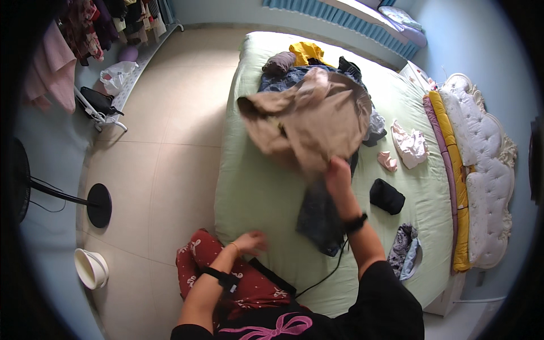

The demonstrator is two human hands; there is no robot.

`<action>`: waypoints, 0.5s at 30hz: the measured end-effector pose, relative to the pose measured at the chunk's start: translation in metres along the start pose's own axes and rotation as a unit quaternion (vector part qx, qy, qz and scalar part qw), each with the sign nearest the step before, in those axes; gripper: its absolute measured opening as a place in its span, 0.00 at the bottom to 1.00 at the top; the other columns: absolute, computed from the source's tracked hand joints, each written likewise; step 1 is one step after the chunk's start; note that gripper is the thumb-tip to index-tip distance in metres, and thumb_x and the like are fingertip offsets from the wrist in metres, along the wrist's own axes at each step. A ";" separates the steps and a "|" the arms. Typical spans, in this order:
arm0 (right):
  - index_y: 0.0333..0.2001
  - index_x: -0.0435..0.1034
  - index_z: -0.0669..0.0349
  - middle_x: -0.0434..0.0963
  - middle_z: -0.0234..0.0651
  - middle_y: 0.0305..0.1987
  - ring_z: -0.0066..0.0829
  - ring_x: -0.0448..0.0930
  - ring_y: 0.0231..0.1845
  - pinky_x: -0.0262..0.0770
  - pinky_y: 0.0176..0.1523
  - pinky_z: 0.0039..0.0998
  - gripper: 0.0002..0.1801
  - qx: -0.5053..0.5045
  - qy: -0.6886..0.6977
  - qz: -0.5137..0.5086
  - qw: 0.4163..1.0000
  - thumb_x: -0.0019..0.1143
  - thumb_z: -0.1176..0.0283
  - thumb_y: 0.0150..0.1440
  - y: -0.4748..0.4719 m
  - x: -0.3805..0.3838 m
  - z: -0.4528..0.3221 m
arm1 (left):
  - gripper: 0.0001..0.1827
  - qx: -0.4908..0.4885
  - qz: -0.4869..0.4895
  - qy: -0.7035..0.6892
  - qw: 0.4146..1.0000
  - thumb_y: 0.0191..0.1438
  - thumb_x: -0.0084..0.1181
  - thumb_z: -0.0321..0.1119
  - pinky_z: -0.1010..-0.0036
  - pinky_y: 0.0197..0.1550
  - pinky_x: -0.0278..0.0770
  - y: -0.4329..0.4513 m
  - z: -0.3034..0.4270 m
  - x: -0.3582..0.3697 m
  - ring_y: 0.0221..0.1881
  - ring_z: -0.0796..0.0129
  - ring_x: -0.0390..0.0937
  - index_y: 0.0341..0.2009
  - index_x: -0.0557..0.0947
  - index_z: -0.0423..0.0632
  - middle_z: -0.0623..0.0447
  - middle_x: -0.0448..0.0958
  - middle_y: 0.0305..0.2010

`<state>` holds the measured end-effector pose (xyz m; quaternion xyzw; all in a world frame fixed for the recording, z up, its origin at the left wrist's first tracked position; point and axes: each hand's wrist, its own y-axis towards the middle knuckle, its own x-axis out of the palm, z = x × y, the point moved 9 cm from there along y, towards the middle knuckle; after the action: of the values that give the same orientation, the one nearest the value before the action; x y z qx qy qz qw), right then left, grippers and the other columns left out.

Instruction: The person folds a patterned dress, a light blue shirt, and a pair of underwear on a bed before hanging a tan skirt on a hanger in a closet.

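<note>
My right hand (338, 174) grips the edge of a tan garment (327, 114), which is spread in the air and blurred above the bed. My left hand (251, 242) is held over my lap at the bed's near edge, fingers apart, with nothing in it. Beneath and behind the tan garment lie blue denim clothing (276, 83), a yellow cloth (307, 52) and a rolled brownish-purple garment (279, 63). Dark trousers or a similar dark garment (321, 216) lie under my right forearm, beside a black cord (325, 278).
On the bed's green sheet (255, 187), to the right, are a folded black cloth (387, 196), white clothing (410, 144), a small pink cloth (387, 161) and a patterned bundle (403, 250). A fan (99, 205), a cream bucket (91, 268) and a clothes rack (111, 120) stand left.
</note>
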<state>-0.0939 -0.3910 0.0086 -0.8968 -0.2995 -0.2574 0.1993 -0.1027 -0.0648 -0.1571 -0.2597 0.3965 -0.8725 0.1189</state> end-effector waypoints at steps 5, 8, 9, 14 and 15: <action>0.24 0.67 0.62 0.69 0.28 0.18 0.20 0.69 0.17 0.64 0.23 0.22 0.04 0.182 -0.247 -0.006 0.952 0.49 0.80 0.40 -0.206 -0.112 0.031 | 0.15 0.329 0.244 0.067 0.910 0.54 0.46 0.32 0.69 0.43 0.72 -0.047 0.085 -0.053 0.41 0.61 0.74 0.41 0.76 0.33 0.41 0.76 0.41; 0.26 0.68 0.64 0.70 0.30 0.18 0.21 0.69 0.16 0.66 0.23 0.21 0.04 0.358 -0.290 -0.020 0.887 0.47 0.82 0.43 -0.303 -0.131 0.061 | 0.12 0.206 0.396 0.014 0.895 0.51 0.42 0.25 0.69 0.44 0.70 -0.061 0.048 -0.094 0.39 0.60 0.73 0.35 0.76 0.30 0.41 0.76 0.38; 0.27 0.68 0.64 0.71 0.31 0.19 0.21 0.70 0.17 0.66 0.23 0.21 0.05 0.386 -0.276 -0.009 0.880 0.46 0.83 0.44 -0.328 -0.151 0.067 | 0.12 0.132 0.441 0.083 0.884 0.50 0.39 0.23 0.69 0.44 0.70 -0.070 0.049 -0.091 0.39 0.59 0.73 0.35 0.75 0.31 0.43 0.76 0.38; 0.31 0.68 0.66 0.73 0.32 0.22 0.20 0.71 0.19 0.69 0.23 0.21 0.09 0.300 -0.425 -0.011 0.854 0.41 0.85 0.46 -0.323 -0.160 0.043 | 0.22 0.287 0.585 -0.028 0.758 0.45 0.40 0.20 0.66 0.52 0.64 -0.125 0.057 -0.122 0.48 0.53 0.70 0.48 0.66 0.34 0.40 0.71 0.48; 0.32 0.68 0.66 0.73 0.32 0.22 0.19 0.71 0.19 0.69 0.23 0.21 0.10 0.237 -0.445 -0.002 0.864 0.40 0.85 0.47 -0.303 -0.145 0.029 | 0.24 0.349 0.607 -0.013 0.713 0.44 0.40 0.19 0.66 0.54 0.62 -0.141 0.068 -0.121 0.52 0.52 0.67 0.51 0.64 0.36 0.40 0.68 0.50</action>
<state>-0.3773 -0.2149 -0.0366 -0.8412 -0.4103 0.2475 0.2504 0.0359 0.0355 -0.0566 0.0856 0.1342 -0.6854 0.7106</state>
